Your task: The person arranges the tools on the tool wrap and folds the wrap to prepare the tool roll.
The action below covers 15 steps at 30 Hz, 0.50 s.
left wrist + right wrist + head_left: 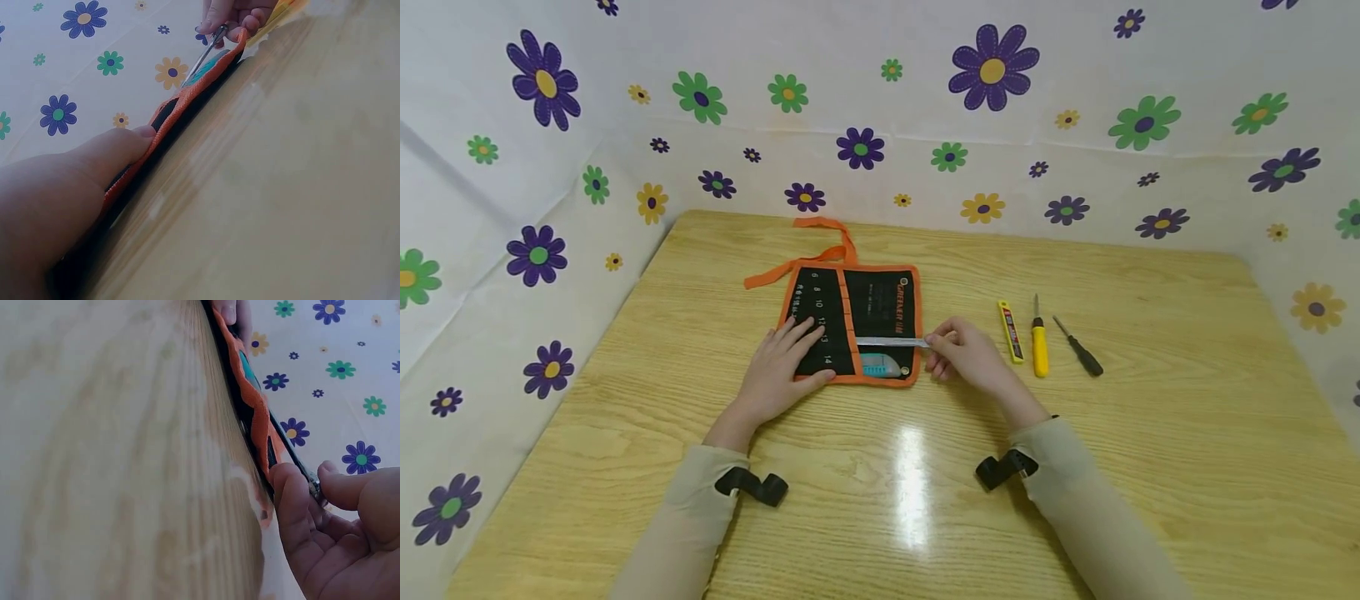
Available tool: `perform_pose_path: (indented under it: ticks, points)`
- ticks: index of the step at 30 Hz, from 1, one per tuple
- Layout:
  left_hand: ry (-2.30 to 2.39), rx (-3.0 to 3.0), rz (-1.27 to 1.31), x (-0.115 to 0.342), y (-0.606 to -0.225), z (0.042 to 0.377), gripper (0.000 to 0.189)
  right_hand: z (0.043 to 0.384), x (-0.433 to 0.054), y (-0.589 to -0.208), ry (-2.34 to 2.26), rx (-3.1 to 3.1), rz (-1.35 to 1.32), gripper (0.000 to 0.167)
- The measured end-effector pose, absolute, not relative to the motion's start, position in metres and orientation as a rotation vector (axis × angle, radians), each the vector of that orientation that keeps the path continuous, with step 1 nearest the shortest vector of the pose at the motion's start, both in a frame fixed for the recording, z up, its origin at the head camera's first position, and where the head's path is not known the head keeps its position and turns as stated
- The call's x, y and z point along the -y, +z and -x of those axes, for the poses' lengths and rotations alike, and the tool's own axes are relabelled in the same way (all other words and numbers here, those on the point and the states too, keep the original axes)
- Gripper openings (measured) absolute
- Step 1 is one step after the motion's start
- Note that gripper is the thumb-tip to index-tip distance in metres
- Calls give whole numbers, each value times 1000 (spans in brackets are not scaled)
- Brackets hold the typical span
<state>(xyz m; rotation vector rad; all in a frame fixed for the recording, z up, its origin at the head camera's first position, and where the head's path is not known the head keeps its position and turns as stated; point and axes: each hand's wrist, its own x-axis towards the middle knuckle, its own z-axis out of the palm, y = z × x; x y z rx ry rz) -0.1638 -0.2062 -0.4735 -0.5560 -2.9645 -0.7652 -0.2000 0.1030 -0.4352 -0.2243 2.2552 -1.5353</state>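
A black tool pouch [823,340] with orange edging lies unrolled on the table, its pocket flap printed with numbers. My left hand [780,367] rests spread on the flap, the thumb [128,147] along the near orange edge in the left wrist view. Between thumb and fingers, my right hand [966,354] pinches the right end of a slim, flat silver metal strip [891,342]. The strip's left end is hidden in a pocket. Just nearer than the strip, a teal and grey tool [880,365] sticks partly out of another pocket.
Right of the pouch lie a yellow narrow box [1011,332], a yellow-handled screwdriver [1040,346] and a black-handled screwdriver [1082,352]. Orange ties [838,250] trail from the pouch's far edge. A flowered cloth [895,108] hangs behind the wooden table [850,500].
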Motion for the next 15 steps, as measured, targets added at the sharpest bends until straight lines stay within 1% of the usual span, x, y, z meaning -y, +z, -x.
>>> perform_pose_path:
  ticks: [8,15]
  points:
    - [-757,3003,529,207,-475,165,75,206,-102,-432,-1358,-2467,238,22]
    - [-757,3000,531,207,-476,166,75,207,-97,-431,-1234,-2558,306,18]
